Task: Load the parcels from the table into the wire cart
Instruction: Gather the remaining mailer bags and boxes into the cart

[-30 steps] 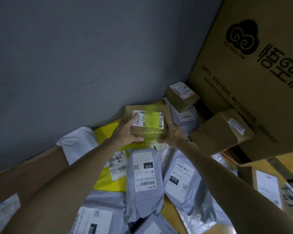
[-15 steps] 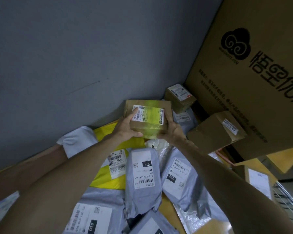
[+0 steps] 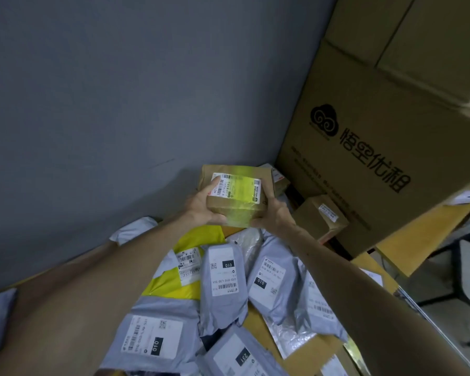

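Observation:
A small brown cardboard box (image 3: 235,198) with yellow tape and a white label is held above the parcel pile by both hands. My left hand (image 3: 201,206) grips its left side, forefinger lying on the label. My right hand (image 3: 274,213) grips its right side and underside. Below lie several grey mailer bags (image 3: 224,283) and a yellow mailer (image 3: 179,283) on the table. Thin metal bars that may belong to the wire cart (image 3: 418,308) show at the right edge.
A grey wall (image 3: 120,104) stands behind the pile. A large printed carton (image 3: 364,164) stands at the right, with a smaller box (image 3: 320,218) leaning at its foot and another box (image 3: 280,180) behind the held one. A dark frame (image 3: 459,267) stands on the floor at right.
Both hands have lifted the taped box a little higher off the pile. The view has shifted to the right, so more floor and the dark frame now show.

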